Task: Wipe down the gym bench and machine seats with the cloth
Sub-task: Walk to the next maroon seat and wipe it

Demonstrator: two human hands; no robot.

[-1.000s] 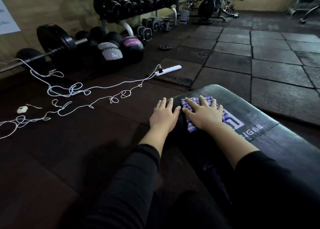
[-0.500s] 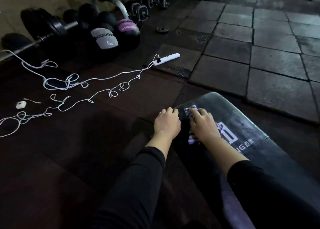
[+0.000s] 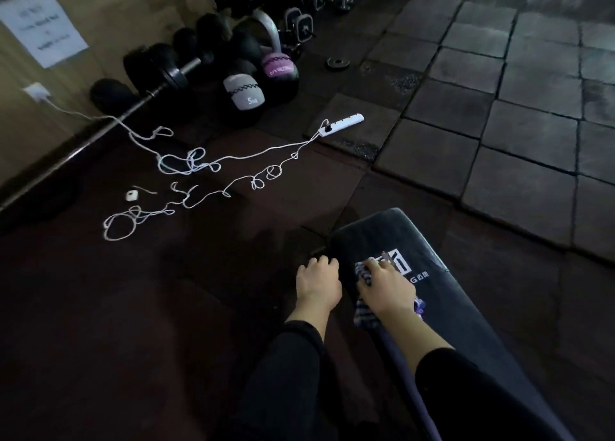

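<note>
Wiping step under way, I judge. My right hand [image 3: 387, 289] presses cloth [image 3: 366, 315] onto bench [image 3: 466, 324] pad, lower centre of frame, fingers bunching fabric. Left hand [image 3: 317, 282] curled over pad edge, bracing. Next: sweep cloth along unwiped length toward lower right.

Long black padded vinyl gym bench [image 3: 466, 314], white logo print near far rounded end, running diagonally from lower right. Blue-and-white checked cloth [image 3: 364, 314], crumpled, lying on bench's left edge just below logo, partly covered, one corner showing at right.
</note>
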